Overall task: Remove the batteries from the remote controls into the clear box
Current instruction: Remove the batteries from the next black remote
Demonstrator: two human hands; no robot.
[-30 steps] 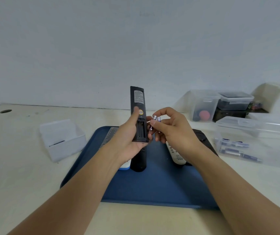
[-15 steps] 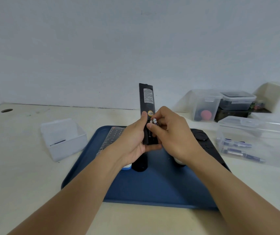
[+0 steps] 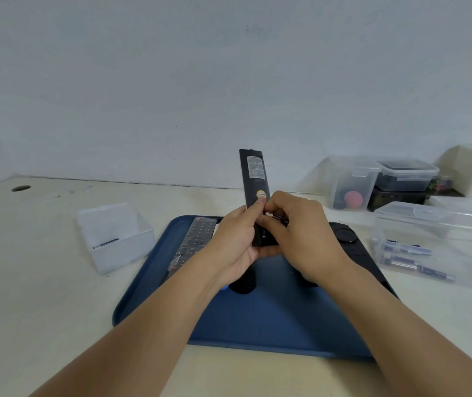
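right hand (image 3: pixel 300 233) now presses battery (image 3: pixel 276 216) against remote (image 3: pixel 254 181).

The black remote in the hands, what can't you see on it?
- Head view: black remote shows its back; buttons face away.
- Battery slot: covered by right hand and left hand.
- Label print: too small.
- Battery: fingers hide most.

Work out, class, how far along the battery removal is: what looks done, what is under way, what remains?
Done: several batteries lie in the clear box. Under way: the left hand holds the black remote upright while the right hand grips a battery at its compartment. Left: boxing it, possibly other remotes on the blue tray.
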